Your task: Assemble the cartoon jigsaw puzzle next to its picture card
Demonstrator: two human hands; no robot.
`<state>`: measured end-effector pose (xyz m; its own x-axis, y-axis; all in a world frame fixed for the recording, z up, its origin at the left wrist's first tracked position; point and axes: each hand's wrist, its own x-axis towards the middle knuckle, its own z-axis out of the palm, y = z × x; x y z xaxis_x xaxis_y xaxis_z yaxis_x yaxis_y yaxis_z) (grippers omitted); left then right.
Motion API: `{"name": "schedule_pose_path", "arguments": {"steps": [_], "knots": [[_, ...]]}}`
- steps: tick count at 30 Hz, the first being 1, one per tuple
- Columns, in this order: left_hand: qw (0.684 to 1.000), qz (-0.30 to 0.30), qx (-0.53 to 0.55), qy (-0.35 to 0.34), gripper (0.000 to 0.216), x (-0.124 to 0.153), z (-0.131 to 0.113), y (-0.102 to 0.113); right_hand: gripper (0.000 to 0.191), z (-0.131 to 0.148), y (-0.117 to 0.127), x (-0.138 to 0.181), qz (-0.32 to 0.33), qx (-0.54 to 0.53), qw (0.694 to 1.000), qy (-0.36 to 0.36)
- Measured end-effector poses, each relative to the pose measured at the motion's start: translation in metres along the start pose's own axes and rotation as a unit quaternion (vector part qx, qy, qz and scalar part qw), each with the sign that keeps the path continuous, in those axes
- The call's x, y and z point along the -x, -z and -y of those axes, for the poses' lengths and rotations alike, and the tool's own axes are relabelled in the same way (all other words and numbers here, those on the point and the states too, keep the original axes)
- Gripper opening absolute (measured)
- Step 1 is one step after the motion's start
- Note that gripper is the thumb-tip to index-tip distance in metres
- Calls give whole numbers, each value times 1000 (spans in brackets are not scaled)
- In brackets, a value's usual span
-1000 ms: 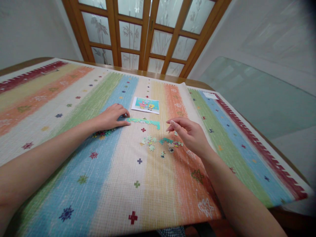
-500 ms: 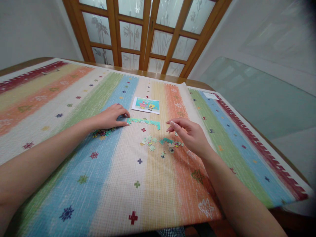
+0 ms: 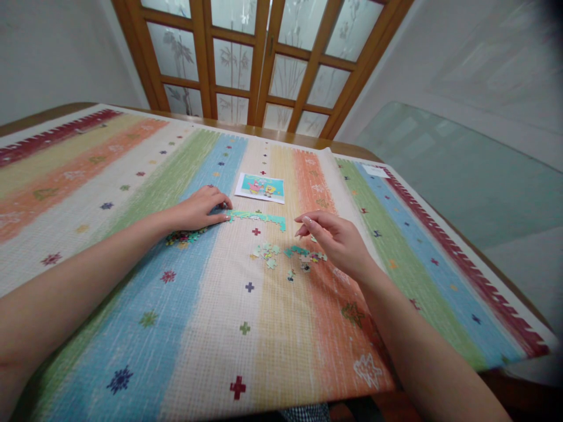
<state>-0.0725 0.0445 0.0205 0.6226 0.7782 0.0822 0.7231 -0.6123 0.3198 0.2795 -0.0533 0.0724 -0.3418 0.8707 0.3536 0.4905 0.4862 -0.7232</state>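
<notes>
A joined strip of turquoise jigsaw puzzle (image 3: 259,217) lies across the middle of the striped tablecloth. At its left end my left hand (image 3: 204,208) closes thumb and fingers on the strip's edge. To the right of the strip, just apart from it, hovers my right hand (image 3: 332,233); its fingers are loosely curled and slightly apart, with nothing visible in them. Pale green loose pieces (image 3: 267,254) lie below the strip. More loose pieces (image 3: 303,253), turquoise and multicoloured, lie below my right hand's fingertips. A heap of puzzle pieces (image 3: 187,236) is partly hidden under my left wrist.
Beyond the strip lies a reference picture (image 3: 260,187) of two cartoon figures on white paper. A white slip (image 3: 375,170) lies at the far right of the striped tablecloth (image 3: 211,328). Wooden doors with glass panes (image 3: 233,61) stand behind the table.
My right hand has shifted very slightly left. My left hand and the puzzle pieces look almost the same.
</notes>
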Motion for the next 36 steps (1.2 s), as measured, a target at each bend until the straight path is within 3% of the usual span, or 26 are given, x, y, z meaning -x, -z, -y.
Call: {"name": "schedule_pose_path", "arguments": {"steps": [10, 23, 25, 27, 31, 36], "knots": [[998, -42, -22, 37, 44, -5, -4, -14, 42, -1, 8, 0, -50, -11, 999, -6], [998, -12, -12, 60, 45, -11, 1, -13, 39, -2, 21, -1, -90, -4, 996, -14], [998, -8, -11, 67, 46, -12, 2, -13, 32, -4, 24, -1, -51, 27, 998, -25], [997, -5, -13, 73, 47, -12, 2, -12, 21, -6, 26, 0, 38, 74, 996, -39], [997, 0, -22, 77, 48, -12, -2, -9, 8, -6, 17, 3, 205, 191, 958, -55], [997, -6, -20, 73, 46, -12, -2, -9, 9, -1, -5, 7, 231, 270, 932, -68]]}}
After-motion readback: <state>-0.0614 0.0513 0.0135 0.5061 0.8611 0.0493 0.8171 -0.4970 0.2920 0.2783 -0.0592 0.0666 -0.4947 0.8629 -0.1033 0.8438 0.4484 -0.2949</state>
